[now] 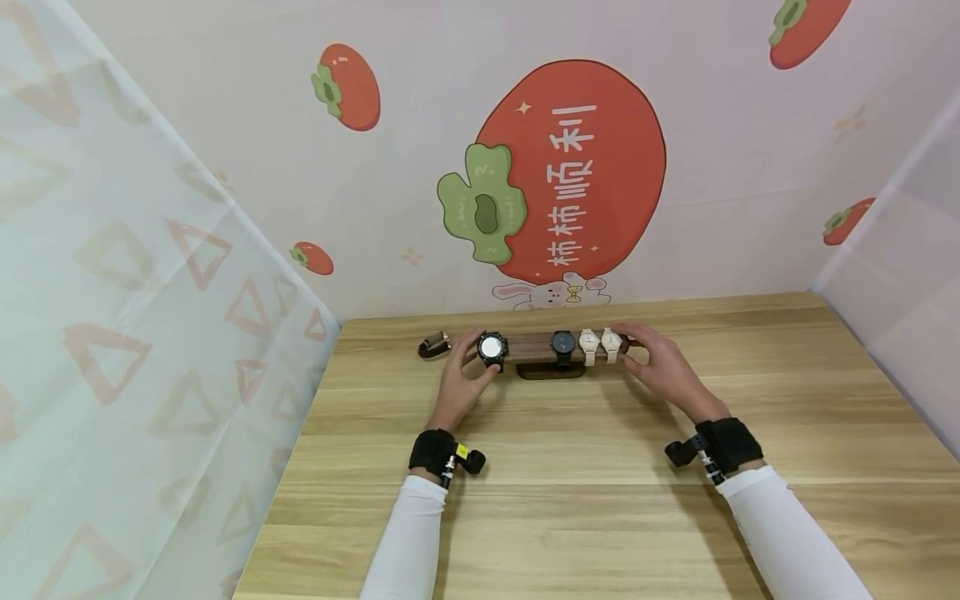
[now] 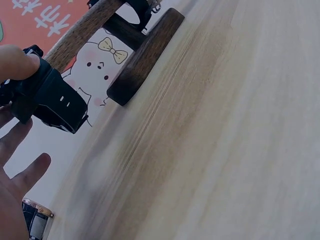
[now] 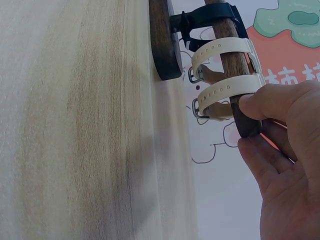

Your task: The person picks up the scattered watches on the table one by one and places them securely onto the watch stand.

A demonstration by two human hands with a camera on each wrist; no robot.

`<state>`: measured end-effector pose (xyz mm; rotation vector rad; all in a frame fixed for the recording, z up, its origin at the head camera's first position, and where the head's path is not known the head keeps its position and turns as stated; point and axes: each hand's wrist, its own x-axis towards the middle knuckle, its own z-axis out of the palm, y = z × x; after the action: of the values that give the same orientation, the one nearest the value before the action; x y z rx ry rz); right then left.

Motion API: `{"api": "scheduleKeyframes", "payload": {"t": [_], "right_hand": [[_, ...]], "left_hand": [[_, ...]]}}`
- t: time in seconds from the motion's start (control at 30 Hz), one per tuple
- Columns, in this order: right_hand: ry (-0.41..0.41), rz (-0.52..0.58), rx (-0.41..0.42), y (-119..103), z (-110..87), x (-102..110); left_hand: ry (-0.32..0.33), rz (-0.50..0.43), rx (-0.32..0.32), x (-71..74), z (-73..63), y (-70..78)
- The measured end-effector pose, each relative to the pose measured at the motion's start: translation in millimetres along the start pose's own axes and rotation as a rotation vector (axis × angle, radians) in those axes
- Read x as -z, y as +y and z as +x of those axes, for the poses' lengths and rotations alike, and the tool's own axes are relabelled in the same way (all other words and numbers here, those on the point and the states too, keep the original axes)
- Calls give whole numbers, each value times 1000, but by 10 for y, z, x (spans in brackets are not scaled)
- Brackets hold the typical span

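Observation:
A dark wooden watch stand (image 1: 530, 347) has a horizontal bar raised over its rounded base (image 1: 551, 372). On the bar's left end sits a black watch with a bright dial (image 1: 492, 345); in the left wrist view its thick black strap (image 2: 62, 102) loops round the bar. My left hand (image 1: 459, 385) holds that watch between thumb and fingers. At the other end, my right hand (image 1: 669, 372) pinches the bar's tip, its thumb beside a cream strap (image 3: 227, 89). Two cream watches (image 1: 589, 342) and a black watch with a dark dial (image 1: 563, 342) are strapped toward the right.
A brown-strapped watch (image 1: 434, 344) lies on the wooden table (image 1: 555, 500), left of the stand. Close behind stands a wall sheet (image 1: 405, 183) printed with red fruit and a rabbit. Another patterned sheet (image 1: 150, 333) borders the table's left side.

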<state>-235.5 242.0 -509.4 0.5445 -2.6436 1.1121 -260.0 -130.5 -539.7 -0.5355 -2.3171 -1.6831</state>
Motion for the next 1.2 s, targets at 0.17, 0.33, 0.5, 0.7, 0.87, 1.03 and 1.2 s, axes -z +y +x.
{"api": "scheduleKeyframes", "payload": {"t": [0.17,0.33,0.5,0.7,0.87,1.03,1.2], "right_hand": [[-16,3,-19,-11,8,19],[-21,-3,-22,-16,14,24],[-19,8,-22,-5,16,10],[-20,5,-35,9,14,-1],[-16,1,-39,6,8,-1],[-13,0,-40,3,4,0],[-18,-2,-33,-6,7,-2]], "left_hand": [[-9,40,-12,-1,19,9],[-10,78,-16,-4,25,25],[-21,102,-17,-19,30,48],[-45,125,-10,-49,49,88],[-58,166,2,-85,71,108],[-67,180,-19,-117,83,117],[-75,212,-51,-155,96,111]]}}
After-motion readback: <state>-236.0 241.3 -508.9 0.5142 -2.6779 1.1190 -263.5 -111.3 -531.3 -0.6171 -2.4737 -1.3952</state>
